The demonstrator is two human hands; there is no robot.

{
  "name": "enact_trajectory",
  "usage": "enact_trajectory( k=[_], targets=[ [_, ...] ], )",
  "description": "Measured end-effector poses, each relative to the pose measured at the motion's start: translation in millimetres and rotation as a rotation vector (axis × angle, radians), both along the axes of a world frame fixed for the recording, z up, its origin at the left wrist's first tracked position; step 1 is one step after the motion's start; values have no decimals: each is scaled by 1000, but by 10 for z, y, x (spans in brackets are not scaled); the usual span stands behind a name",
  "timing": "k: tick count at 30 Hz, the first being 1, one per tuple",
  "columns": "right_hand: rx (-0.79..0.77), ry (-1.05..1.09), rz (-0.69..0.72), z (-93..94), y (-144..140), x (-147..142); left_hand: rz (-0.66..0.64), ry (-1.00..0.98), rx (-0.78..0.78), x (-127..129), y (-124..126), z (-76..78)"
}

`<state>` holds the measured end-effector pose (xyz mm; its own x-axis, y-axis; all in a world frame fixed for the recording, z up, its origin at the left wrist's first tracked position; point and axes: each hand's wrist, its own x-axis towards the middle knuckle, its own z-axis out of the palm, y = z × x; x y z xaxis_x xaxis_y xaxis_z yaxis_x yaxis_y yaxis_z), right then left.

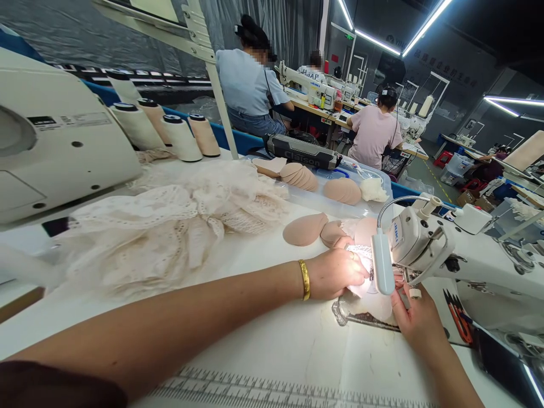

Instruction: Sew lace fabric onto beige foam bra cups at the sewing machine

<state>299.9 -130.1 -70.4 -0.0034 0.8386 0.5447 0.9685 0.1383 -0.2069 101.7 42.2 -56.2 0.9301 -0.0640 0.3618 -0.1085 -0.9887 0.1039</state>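
My left hand (338, 271), with a gold bracelet at the wrist, is closed on white lace fabric (360, 255) beside the needle area of a white sewing machine (419, 243). Its fingers are curled and press the fabric down. A pale rounded piece (374, 306) lies under the lace on the machine bed. On the other side, my right hand (419, 314) curls in at the needle area, thumb by the pale piece's edge. The lit lamp (383, 263) and machine head hide its fingertips and whatever they grip. Beige cup pads (305, 229) lie just behind my left hand.
Lace fabric (191, 221) is heaped at left, before several thread cones (182, 137). A clear plastic tray (297, 198) holds stacked beige pads (342, 191). Red-handled snips (459, 317) and a dark phone-like device (505, 362) lie right. A printed ruler (276, 391) runs along the front. Co-workers sit beyond.
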Motion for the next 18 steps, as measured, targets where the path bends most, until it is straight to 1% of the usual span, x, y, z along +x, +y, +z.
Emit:
enact_trajectory(
  k=[10,14,18],
  targets=[
    [-28,22,-14,-5,-12,-2,13,11,3,-10,-17,-20],
    [-18,12,10,-5,-11,2,-20,0,20,3,24,-103],
    [-7,28,12,0,-16,4,-54,20,0,21,67,-191]
  ],
)
